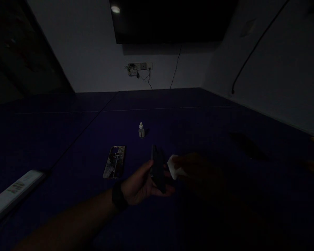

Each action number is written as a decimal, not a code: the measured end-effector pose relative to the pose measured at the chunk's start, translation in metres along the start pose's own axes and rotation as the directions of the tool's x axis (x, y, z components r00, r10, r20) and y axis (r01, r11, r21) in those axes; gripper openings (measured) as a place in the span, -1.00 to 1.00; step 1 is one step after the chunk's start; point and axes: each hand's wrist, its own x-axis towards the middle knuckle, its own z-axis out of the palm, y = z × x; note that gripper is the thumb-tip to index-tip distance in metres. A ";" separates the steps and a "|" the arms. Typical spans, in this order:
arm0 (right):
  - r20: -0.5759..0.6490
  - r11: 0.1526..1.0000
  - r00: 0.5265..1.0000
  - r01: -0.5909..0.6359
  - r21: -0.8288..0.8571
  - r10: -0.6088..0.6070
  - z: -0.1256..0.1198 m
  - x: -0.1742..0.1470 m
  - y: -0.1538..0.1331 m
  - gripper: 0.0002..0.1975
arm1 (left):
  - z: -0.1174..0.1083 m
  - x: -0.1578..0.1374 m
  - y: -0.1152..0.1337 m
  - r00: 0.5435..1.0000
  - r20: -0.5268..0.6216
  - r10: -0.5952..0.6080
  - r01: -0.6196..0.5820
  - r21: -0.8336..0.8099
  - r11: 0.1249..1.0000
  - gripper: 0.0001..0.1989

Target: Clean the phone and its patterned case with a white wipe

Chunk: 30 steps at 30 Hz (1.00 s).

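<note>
In the dim head view, my left hand (141,186) grips a dark smartphone (158,170) by its edges, the phone tilted up from the purple surface. A dark watch (119,196) is on that wrist. Close to the phone's right edge, my right hand (192,165) is closed on a white tissue (174,167); deep shadow hides most of its fingers. A phone case (115,162) with a dark and pale picture lies to the left. Beyond the phone stands a small clear dropper bottle (141,131) with a white top, upright.
A white power strip (15,193) lies at the left, its cable (81,132) running to the back. On the right is a dark flat object (247,145), hard to make out. Wall sockets (140,68) with plugs sit below a large black screen (172,21).
</note>
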 end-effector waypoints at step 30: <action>0.266 0.997 0.963 0.056 -0.046 -0.041 0.023 0.002 0.003 -0.70 | 0.013 0.005 0.005 0.955 -0.276 -0.105 0.101 -0.029 0.995 -0.59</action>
